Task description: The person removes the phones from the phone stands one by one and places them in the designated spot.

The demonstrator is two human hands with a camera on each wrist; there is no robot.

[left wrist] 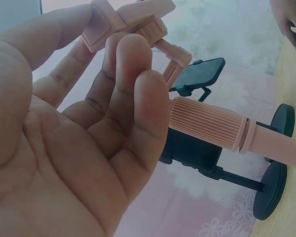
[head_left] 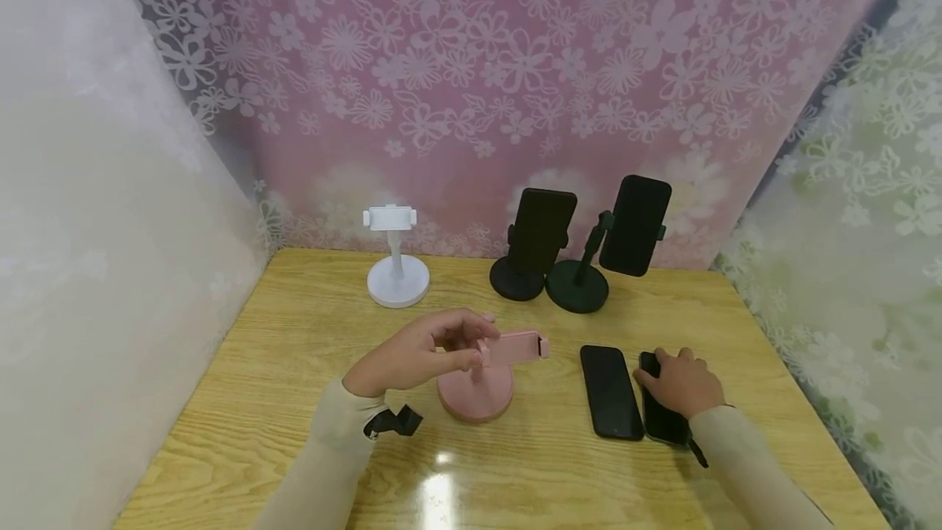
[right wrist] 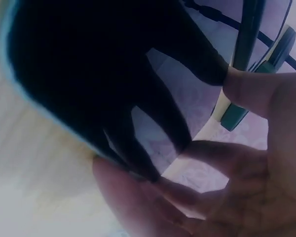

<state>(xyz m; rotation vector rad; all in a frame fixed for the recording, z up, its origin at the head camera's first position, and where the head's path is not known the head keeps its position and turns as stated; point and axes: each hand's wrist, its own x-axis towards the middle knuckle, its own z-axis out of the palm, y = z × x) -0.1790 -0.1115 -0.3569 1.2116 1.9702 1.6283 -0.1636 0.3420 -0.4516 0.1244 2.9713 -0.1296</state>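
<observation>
My left hand (head_left: 434,348) pinches one end of the clamp on a pink phone stand (head_left: 478,395) between thumb and forefinger. In the left wrist view the other fingers of the left hand (left wrist: 79,128) bend loosely beside the stand's ribbed pink stem (left wrist: 207,121). My right hand (head_left: 684,385) rests its fingertips on a dark smartphone (head_left: 662,424) lying flat on the table. In the right wrist view the right hand's (right wrist: 227,182) spread fingertips meet their reflections on the phone's glossy screen (right wrist: 79,74). A second smartphone (head_left: 611,391) lies just left of it.
At the back stand a white phone stand (head_left: 397,280) and two dark stands, one black (head_left: 518,280) and one greenish (head_left: 577,289), each bearing a phone. The wooden table (head_left: 294,366) ends at a pink floral curtain (head_left: 456,105).
</observation>
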